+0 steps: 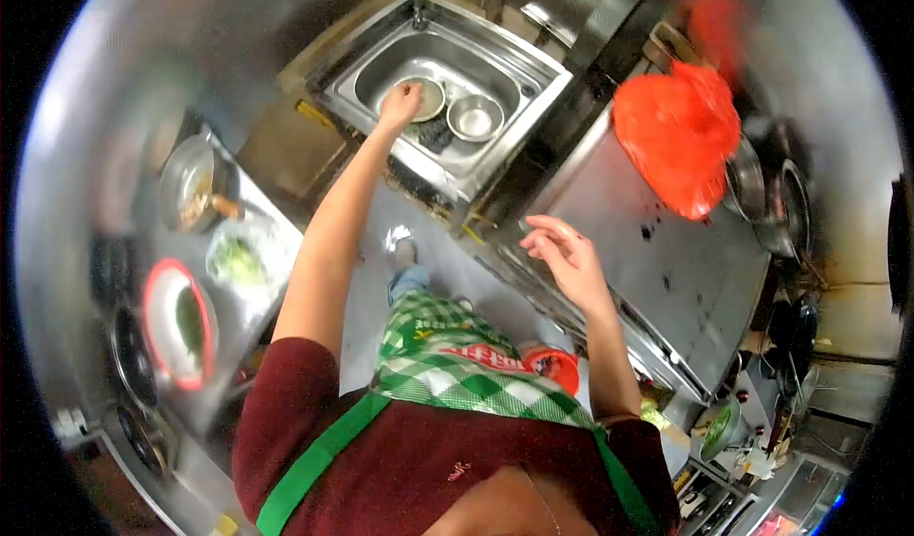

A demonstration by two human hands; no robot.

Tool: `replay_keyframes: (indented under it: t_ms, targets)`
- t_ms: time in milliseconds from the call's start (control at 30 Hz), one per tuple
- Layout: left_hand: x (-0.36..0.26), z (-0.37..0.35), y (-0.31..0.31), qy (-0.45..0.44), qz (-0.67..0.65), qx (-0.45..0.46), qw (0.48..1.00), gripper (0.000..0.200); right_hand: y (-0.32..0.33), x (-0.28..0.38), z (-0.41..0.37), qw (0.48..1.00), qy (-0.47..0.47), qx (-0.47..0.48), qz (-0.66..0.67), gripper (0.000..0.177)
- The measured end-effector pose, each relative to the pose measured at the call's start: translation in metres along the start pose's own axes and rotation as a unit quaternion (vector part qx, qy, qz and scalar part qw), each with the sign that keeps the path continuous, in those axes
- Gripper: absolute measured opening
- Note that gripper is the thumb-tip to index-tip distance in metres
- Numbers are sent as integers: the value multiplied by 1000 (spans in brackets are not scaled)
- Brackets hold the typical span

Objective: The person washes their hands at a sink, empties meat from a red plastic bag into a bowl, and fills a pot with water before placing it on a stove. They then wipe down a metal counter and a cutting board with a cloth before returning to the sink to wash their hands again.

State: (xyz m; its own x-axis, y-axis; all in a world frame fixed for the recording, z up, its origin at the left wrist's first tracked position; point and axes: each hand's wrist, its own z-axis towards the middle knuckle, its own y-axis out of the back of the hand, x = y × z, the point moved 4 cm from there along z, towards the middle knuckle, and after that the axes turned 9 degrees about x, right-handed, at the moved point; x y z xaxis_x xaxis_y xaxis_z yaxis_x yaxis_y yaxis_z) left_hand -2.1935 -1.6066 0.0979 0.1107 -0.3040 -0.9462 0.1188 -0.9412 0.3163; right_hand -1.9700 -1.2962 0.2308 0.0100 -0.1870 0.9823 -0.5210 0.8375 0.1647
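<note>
My left hand [403,105] reaches over the steel sink [547,84], its fingers curled closed at the edge of a round, shallow bowl [434,101]. What those fingers hold, if anything, I cannot tell. Beside that bowl, a round metal bowl [474,117] sits in the basin. A dark scrubbing pad or mesh [435,136] lies below the two bowls, partly hidden. Over the front edge of the steel counter at right, my right hand [564,255] is raised with fingers loosely bent and apart, nothing in it.
A faucet [419,8] rises behind the sink. On the right counter [695,279] rests a full red plastic bag [678,141], near metal pans [785,208]. The left counter carries a metal pot [190,169], bagged greens [238,258] and a red-rimmed basin [160,322]. A red bucket [562,369] stands below.
</note>
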Motion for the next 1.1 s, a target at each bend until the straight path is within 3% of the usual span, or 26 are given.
replay_keyframes:
  t_ms: [67,100,133,167,200,233,267,333,433,500,567,633,667,700,767,800,867,900,933,967,1000,1033,1067,1100]
  targets:
    - [9,80,6,-18,105,-43,993,37,14,0,46,998,-22,-42,-39,25]
    - [30,133,9,15,157,27,987,38,20,10,64,994,26,-93,-51,23]
    - [54,179,9,-122,146,57,980,41,30,17,74,983,23,-157,-95,21]
    - [83,224,4,-27,59,38,997,42,41,26,79,963,18,-228,-145,19]
    - [75,242,2,101,-1,51,994,43,54,38,77,903,-4,-356,-240,14]
    - [110,291,10,51,54,5,997,45,71,31,66,844,-49,-457,-276,12]
    - [96,296,15,126,24,48,991,56,87,24,50,773,-90,-549,-307,11]
    - [123,345,20,119,123,-26,985,80,94,36,42,723,-90,-656,-197,12]
    - [118,382,8,129,136,61,980,64,89,23,56,751,-73,-644,-125,13]
    - [44,342,-2,-10,304,64,951,49,75,13,119,823,-108,-556,-45,14]
    - [142,401,2,-8,361,-20,933,40,68,-4,193,890,-125,-438,10,16]
    - [116,379,4,74,177,9,981,35,65,-35,265,937,-108,-320,85,18]
    - [123,381,2,12,218,-10,976,33,60,-38,303,926,-144,-304,173,19]
    - [130,384,-2,-51,256,-28,965,30,59,-67,338,947,-104,-246,178,20]
    - [116,359,-6,48,-6,-91,995,26,47,-100,410,943,-78,-210,245,22]
    - [123,364,-8,85,-162,-111,977,28,40,-106,441,928,-107,-176,312,21]
    - [166,377,-12,180,-417,-163,876,34,25,-125,494,895,-84,-134,417,17]
    - [200,383,-14,228,-513,-199,803,39,17,-147,519,880,-77,-121,453,24]
    - [210,383,-17,229,-541,-49,808,49,9,-155,538,849,-101,-120,504,26]
    - [216,371,-29,215,-448,70,865,54,0,-164,552,814,-124,-122,554,29]
    - [164,320,-36,272,-409,211,845,52,-5,-178,562,794,-135,-125,579,29]
    - [151,295,-49,310,-431,180,828,51,-10,-195,572,775,-146,-126,602,29]
    - [132,272,-59,274,-541,134,784,41,-20,-205,577,755,-159,-127,624,29]
    - [110,253,-67,227,-640,89,729,37,-21,-195,576,766,-184,-200,583,34]
